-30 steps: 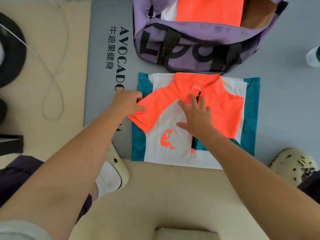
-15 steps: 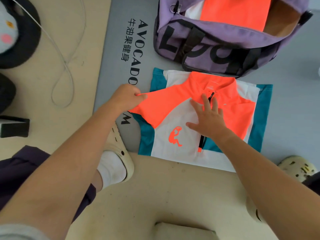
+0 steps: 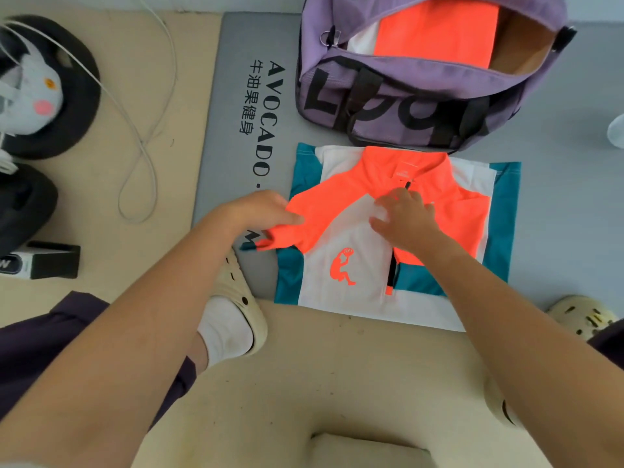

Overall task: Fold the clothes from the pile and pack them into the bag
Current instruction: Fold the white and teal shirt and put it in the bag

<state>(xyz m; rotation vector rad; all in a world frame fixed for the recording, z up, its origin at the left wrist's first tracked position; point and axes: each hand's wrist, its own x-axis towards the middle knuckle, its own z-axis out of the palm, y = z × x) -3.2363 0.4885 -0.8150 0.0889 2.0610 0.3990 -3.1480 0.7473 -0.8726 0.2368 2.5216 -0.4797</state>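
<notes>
— Orange sleeve (image 3: 305, 219) is in the left hand (image 3: 260, 211): fingers curled round its edge, thumb on top, sleeve end sticking out past the jersey's left side.
— Right hand (image 3: 403, 219)?
— Flat on the jersey (image 3: 354, 265), fingers loosely spread, pressing near the zip at the chest. Holds nothing, just pins the cloth down.
— How many garments?
— Two I can count. One jersey on the mat (image 3: 229, 96), orange/white/teal, front up, small orange figure printed on the white panel. 2nd one, folded (image 3: 435, 32), same orange w/ a white strip at its left, lies inside the bag (image 3: 405, 96).
— Bag where?
— One purple bag, black lettering and straps, mouth open, just beyond the jersey's collar, touching or nearly so; can't tell which. Right part of its inside shows bare tan lining.
— Further out?
— Grey mat w/ black print "AVOCADO" plus a line of Chinese characters, under jersey and bag. Two cream clogs: left clog (image 3: 241, 298) w/ white sock beside the jersey's lower left corner, right clog (image 3: 580, 315) near its lower right. One white cable (image 3: 141, 130) looping over the beige floor, left of the mat. One black box (image 3: 44, 261) by the left edge. Dark round things far left, one w/ a pale plush-like face; can't tell more.
</notes>
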